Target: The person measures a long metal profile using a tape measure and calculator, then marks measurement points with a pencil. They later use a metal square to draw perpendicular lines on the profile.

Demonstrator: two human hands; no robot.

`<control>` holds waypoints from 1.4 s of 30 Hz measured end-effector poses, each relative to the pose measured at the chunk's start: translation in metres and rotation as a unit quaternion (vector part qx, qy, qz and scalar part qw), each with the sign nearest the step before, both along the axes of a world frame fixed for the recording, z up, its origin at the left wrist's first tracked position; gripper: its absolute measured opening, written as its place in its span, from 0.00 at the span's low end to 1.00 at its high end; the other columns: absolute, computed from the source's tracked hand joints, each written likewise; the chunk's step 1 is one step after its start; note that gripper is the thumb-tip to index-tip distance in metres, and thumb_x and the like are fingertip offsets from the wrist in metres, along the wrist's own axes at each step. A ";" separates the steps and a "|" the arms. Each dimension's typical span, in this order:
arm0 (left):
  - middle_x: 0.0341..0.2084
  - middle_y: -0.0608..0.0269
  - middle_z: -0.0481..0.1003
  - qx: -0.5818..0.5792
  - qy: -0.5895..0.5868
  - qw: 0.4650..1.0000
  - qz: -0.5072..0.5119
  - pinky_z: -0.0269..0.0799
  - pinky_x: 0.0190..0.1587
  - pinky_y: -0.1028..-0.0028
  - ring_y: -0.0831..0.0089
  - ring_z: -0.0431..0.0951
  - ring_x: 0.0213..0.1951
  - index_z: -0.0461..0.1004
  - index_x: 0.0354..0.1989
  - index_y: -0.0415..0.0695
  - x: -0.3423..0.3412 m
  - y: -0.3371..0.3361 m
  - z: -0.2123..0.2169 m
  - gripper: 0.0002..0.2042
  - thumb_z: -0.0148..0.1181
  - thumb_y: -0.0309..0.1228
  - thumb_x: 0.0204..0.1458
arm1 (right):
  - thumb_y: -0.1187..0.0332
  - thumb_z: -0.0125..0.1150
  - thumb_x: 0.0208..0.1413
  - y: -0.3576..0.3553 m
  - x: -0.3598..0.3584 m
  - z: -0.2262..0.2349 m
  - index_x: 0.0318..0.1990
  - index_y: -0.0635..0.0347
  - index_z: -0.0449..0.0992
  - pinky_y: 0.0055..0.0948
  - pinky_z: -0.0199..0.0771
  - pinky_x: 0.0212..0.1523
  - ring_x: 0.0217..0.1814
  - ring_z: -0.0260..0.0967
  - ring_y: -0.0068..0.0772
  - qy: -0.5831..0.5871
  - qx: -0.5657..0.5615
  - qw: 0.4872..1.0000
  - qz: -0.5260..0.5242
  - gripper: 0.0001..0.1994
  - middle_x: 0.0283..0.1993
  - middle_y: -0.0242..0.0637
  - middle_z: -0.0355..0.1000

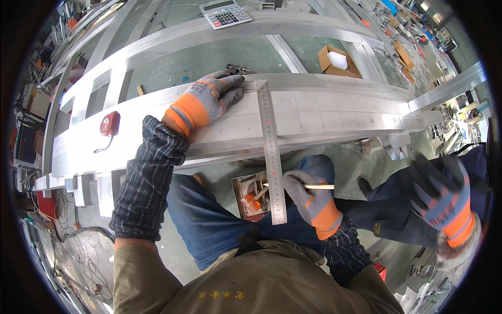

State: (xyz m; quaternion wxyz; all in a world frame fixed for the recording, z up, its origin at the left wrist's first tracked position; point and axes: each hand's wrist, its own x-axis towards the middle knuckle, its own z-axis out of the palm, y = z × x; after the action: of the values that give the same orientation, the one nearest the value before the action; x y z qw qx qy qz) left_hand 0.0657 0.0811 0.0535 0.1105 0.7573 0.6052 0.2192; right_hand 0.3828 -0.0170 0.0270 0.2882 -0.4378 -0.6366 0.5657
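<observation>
My left hand (pixel 209 102), in a grey and orange glove, lies flat with fingers spread on a long aluminium profile (pixel 314 112) marked with pencil lines. A steel ruler (pixel 272 152) crosses the profile and reaches down over my lap. My right hand (pixel 309 196), gloved the same way, grips the ruler's lower part together with a pencil (pixel 314 186) that points left across the ruler. Under the ruler's lower end an open small box (pixel 250 196) with orange bits rests on my knee.
A red tape measure (pixel 110 124) lies on the profile at left. A calculator (pixel 225 13) and a cardboard box (pixel 337 61) sit on the frame beyond. Another person's gloved hand (pixel 444 201) and dark leg are at right. Cables litter the floor at lower left.
</observation>
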 end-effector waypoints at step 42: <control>0.53 0.49 0.77 0.042 -0.006 0.999 -0.020 0.71 0.59 0.62 0.49 0.75 0.55 0.76 0.58 0.43 -0.006 0.005 -0.013 0.20 0.55 0.42 0.64 | 0.66 0.55 0.62 0.108 -0.052 0.040 0.45 0.55 0.79 0.42 0.76 0.47 0.46 0.76 0.53 -0.216 0.342 0.915 -0.005 0.09 0.45 0.45 0.79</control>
State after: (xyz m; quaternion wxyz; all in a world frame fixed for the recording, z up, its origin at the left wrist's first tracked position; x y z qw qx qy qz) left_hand 0.0593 0.0862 0.0409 0.0867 0.7717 0.5798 0.2464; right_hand 0.3307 0.0914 0.0669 0.2786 -0.4270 -0.8357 0.2043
